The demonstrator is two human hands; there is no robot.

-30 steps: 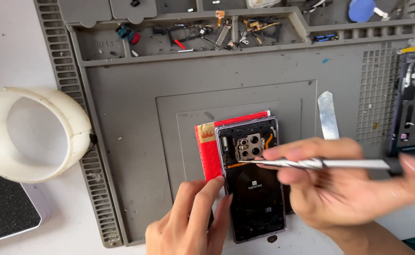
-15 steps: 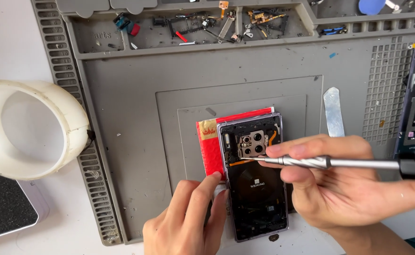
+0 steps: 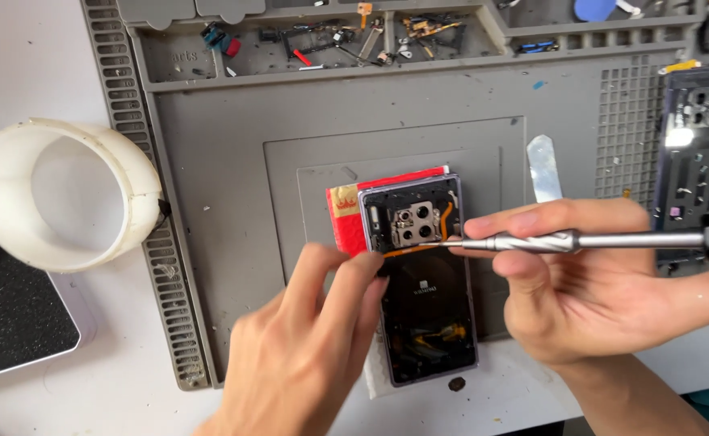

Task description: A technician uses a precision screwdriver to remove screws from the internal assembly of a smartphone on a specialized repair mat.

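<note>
Opened phone (image 3: 427,282) back-off, centre of grey work mat (image 3: 225,186), atop red card (image 3: 346,211), right hand (image 3: 589,291) pinching screwdriver (image 3: 581,240), tip at camera module, left hand (image 3: 306,355) fingertips steadying phone's left edge, holding nothing.

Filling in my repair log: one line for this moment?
left hand: steadies opened phone | right hand: holds screwdriver, tip by camera module | on grey mat
</note>
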